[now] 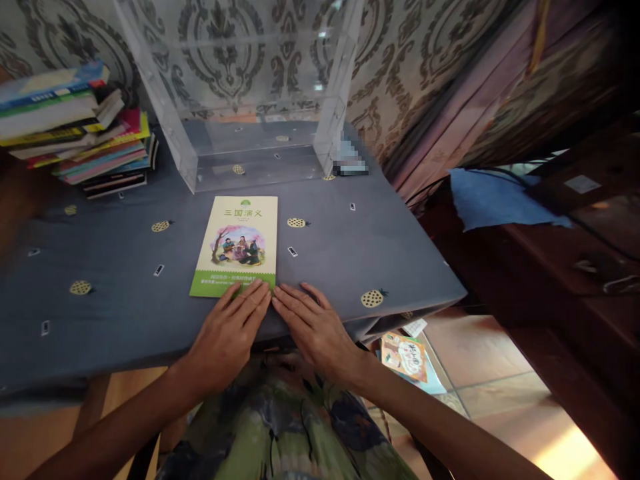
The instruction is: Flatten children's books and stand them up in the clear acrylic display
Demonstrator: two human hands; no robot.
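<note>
A cream book with a green band [241,243] lies face up on the grey pineapple-print tablecloth [330,247], its cover showing painted figures under a pink tree. My left hand [233,327] rests flat, its fingertips over the book's lower right corner. Beside it, my right hand [315,323] lies palm down with fingers stretched out, its tips on the cloth at that same corner, close to the left fingers. Neither hand grips anything. Behind the book stands a clear plastic shelf rack [255,167] with no books in it.
To the left rises an uneven stack of books [95,127]. A small blurred item [350,160] sits by the rack's right foot. Past the table's right edge are dark furniture with a blue cloth [500,197] and, on the floor, a picture book [405,357].
</note>
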